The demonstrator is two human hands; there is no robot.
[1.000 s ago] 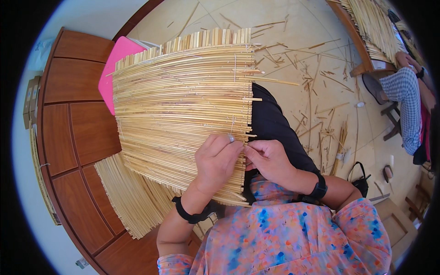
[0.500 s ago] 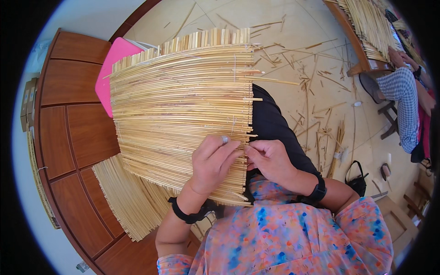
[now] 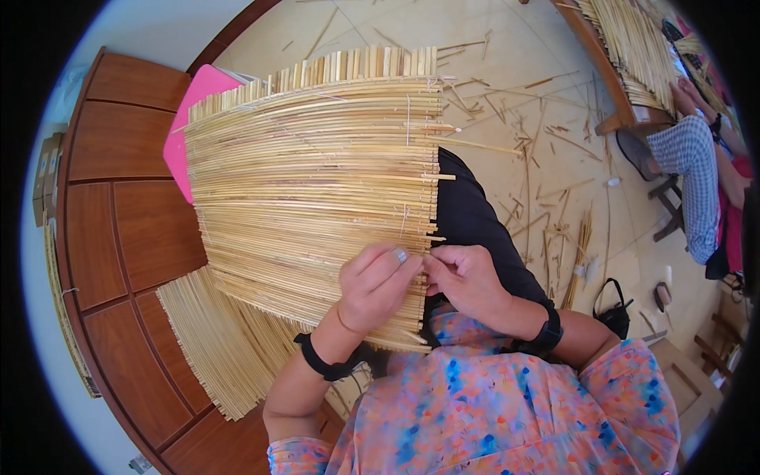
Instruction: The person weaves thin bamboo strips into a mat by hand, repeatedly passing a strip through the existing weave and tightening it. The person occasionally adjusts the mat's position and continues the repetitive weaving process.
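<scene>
A mat of straw-coloured reed stalks [image 3: 317, 182], tied with thin pale thread, lies across my lap. Along its far edge runs a row of short upright stalk ends. My left hand [image 3: 376, 285], wearing a ring, rests over the lower right part of the mat with thumb and fingers closed in a pinch. At the mat's right edge, my right hand [image 3: 471, 281] has its thumb and fingers closed on that edge. The fingertips of both hands nearly meet there. Anything small between the left fingertips is hidden. Some stalks stick out past the right edge.
A second reed mat [image 3: 222, 348] leans by brown wooden panels [image 3: 154, 229] at left, below a pink board [image 3: 186, 142]. Stalk scraps litter the tiled floor [image 3: 475, 28]. A stalk bundle [image 3: 582, 253] and black bag [image 3: 613, 313] lie right; another person [image 3: 689, 166] sits by a wooden table [image 3: 606, 63].
My left hand has shifted slightly right and its wrist has turned, staying pinched at the mat's edge. My right hand is nearly still. The mat has moved slightly.
</scene>
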